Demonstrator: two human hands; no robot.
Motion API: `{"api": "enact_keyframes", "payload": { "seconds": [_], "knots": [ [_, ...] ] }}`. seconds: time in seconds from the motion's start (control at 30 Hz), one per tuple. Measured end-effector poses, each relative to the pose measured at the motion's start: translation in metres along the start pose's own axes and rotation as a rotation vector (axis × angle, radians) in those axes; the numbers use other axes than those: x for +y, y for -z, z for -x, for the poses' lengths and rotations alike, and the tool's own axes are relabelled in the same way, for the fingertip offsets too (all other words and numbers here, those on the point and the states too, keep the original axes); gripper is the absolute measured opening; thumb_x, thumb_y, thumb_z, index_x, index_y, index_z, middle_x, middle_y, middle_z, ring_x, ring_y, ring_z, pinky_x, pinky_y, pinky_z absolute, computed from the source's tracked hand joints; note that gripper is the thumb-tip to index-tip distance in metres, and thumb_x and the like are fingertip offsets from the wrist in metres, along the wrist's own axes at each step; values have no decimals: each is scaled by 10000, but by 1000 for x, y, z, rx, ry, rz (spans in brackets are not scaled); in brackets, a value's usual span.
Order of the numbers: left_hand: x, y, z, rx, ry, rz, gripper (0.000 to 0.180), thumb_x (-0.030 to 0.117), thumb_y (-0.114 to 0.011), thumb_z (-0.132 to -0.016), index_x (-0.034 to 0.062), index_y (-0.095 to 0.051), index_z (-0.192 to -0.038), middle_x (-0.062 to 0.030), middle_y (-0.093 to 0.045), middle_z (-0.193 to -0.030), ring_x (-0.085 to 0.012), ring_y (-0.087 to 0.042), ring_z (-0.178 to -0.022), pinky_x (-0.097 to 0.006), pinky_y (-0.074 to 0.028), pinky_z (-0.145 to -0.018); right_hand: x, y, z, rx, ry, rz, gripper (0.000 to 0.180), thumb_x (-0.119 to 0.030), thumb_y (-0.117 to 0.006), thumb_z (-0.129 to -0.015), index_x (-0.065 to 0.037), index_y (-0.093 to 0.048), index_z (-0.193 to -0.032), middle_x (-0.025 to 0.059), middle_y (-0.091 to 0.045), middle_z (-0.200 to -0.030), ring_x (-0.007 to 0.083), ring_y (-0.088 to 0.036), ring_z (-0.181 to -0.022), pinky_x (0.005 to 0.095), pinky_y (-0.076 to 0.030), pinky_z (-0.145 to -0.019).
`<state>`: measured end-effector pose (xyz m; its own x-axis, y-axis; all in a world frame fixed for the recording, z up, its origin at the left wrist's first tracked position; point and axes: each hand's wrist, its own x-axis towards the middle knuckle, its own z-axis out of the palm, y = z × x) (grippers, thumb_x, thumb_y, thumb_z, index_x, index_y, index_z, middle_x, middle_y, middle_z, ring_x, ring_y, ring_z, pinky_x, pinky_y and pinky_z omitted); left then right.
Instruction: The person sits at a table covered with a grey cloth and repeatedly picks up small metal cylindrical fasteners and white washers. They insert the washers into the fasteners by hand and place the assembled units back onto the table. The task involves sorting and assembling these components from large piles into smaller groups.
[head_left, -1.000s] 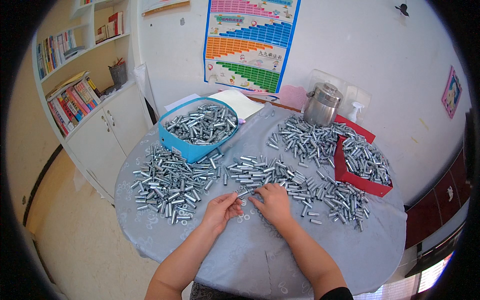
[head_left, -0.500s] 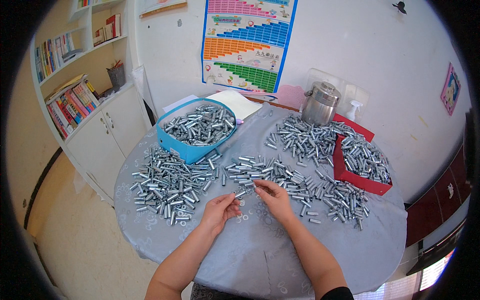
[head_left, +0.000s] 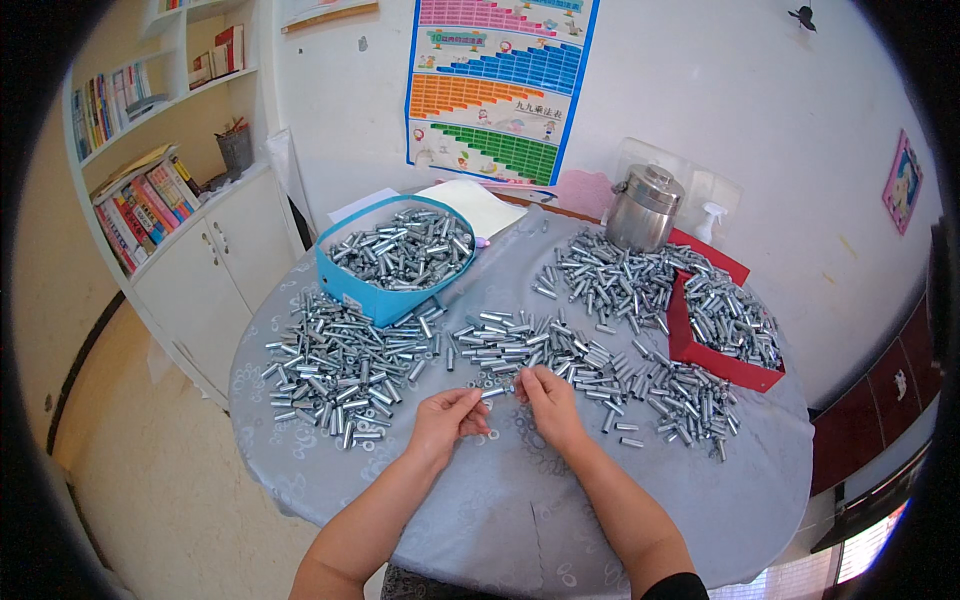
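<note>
Head view: well in from the tabletop's point(head_left: 470, 530) near edge, the left hand point(head_left: 438, 418) pinches a bolt point(head_left: 497, 392), its long axis pointing rightward to the right hand point(head_left: 550, 405), whose grip I cannot tell.

Looks like a room in a home, maybe a study or living area, can't tell which. Got a white bookcase point(head_left: 267, 110) with rows of books point(head_left: 150, 208), a pen cup point(head_left: 235, 152) halfway down and cupboard doors point(head_left: 185, 285) underneath. Also has a big colourful kids' chart point(head_left: 495, 95) stuck on the plain white wall point(head_left: 720, 90), plus a small pink-framed picture point(head_left: 902, 183) further right. Comes with a cloth-covered round table point(head_left: 470, 510) too, loaded with heaps of little metal tubes point(head_left: 340, 370), so kinda reads like a home doubling as a work spot. Even has a steel pot point(head_left: 645, 215) and a spray bottle point(head_left: 709, 224) at the back.
</note>
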<state>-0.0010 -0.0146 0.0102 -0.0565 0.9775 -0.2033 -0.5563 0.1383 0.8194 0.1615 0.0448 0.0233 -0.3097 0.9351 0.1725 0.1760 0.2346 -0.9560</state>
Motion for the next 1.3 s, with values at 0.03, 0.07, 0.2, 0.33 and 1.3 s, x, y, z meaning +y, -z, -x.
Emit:
{"api": "enact_keyframes", "payload": {
  "seconds": [0.03, 0.07, 0.2, 0.33, 1.3],
  "knots": [
    [-1, 2, -2, 7, -1, 14, 181, 140, -574, -838, -35, -584, -880, -89, -597, -734, -137, -568, -569, -289, -532, -534, 0, -3, 0, 60, 60, -83, 365, -298, -458, -902, 8, -622, -788, 52, -599, -707, 115, -531, -638, 249, -429, -608],
    [-1, 4, -3, 13, -2, 28, 182, 131, -575, -836, -43, -582, -886, -98, -598, -738, -143, -570, -568, -290, -534, -542, 3, -1, 0, 11, 33, -84, 374, -302, -455, -903, 13, -621, -786, 52, -597, -700, 114, -530, -631, 248, -429, -606],
    [-1, 4, -4, 76, -23, 49, 178, 127, -574, -835, -42, -580, -889, -95, -594, -738, -137, -565, -578, -289, -536, -543, 12, 4, -1, -47, -25, -93, 394, -306, -446, -908, 31, -617, -797, 60, -599, -700, 111, -528, -621, 240, -428, -601],
    [0, 4, -3, 88, -31, 54, 180, 128, -575, -835, -42, -578, -895, -96, -593, -740, -138, -564, -581, -287, -537, -541, 1, 1, 1, -82, -8, -140, 385, -302, -444, -909, 33, -616, -829, 66, -603, -725, 110, -527, -624, 235, -428, -601],
    [3, -5, 1, -24, -28, -203, 231, 141, -511, -868, 8, -560, -1050, -104, -605, -830, -141, -569, -644, -290, -534, -557, 22, 185, -2, 597, 115, 1133, 156, -82, -622, -656, -20, -599, -797, 135, -608, -793, 309, -559, -777, 400, -440, -701]
  ]
}}
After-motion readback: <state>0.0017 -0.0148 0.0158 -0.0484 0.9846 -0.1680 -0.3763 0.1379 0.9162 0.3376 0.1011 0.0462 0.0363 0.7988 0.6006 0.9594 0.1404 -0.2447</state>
